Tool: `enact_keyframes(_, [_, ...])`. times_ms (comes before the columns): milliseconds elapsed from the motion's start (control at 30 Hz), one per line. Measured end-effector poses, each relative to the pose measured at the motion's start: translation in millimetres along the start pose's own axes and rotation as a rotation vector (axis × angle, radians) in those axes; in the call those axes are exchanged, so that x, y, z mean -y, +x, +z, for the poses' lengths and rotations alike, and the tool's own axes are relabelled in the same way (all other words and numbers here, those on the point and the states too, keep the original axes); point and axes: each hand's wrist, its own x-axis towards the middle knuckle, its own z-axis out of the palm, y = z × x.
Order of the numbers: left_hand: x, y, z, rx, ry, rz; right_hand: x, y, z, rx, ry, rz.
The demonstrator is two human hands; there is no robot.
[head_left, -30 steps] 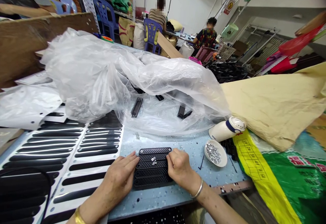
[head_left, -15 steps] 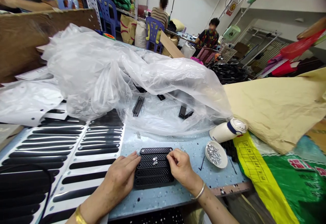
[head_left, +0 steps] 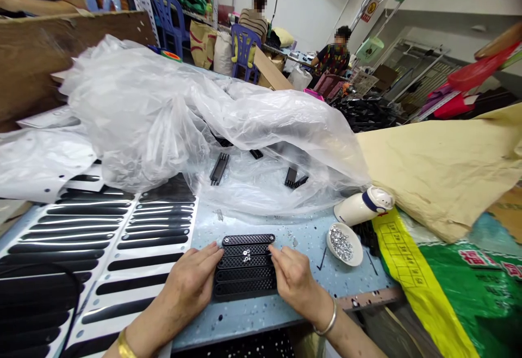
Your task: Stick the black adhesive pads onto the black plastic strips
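A block of several black perforated plastic strips point(head_left: 244, 265) lies side by side on the light blue table point(head_left: 261, 314), with a few small silver washers point(head_left: 246, 255) on top. My left hand point(head_left: 191, 284) presses against the block's left end, fingers together. My right hand point(head_left: 294, 279) rests against its right end, fingers laid on the strips. Neither hand lifts anything.
A small white bowl of silver washers point(head_left: 343, 244) sits right of the block, a tipped white cup point(head_left: 362, 206) beyond it. White sheets with black slot cut-outs point(head_left: 134, 238) lie left. A big clear plastic bag point(head_left: 196, 124) with loose black strips fills the middle. Two people sit far back.
My right hand has slid a little down and back along the block's right end. The left hand and the strips stay put.
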Motion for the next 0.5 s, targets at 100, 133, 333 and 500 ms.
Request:
enact_keyframes(100, [0, 0, -0.6, 0.003, 0.011, 0.015, -1, -4, 1, 0.079, -0.161, -0.076])
enact_keyframes(133, [0, 1, -0.8, 0.002, 0.011, 0.022, -2, -4, 0, 0.107, -0.206, -0.099])
enact_keyframes(333, [0, 3, -3.0, 0.003, 0.020, 0.029, -8, 1, -16, 0.284, -0.394, -0.230])
enact_keyframes(500, [-1, 5, -4.6, -0.007, 0.022, 0.030, -7, 3, -22, 0.381, -0.470, -0.318])
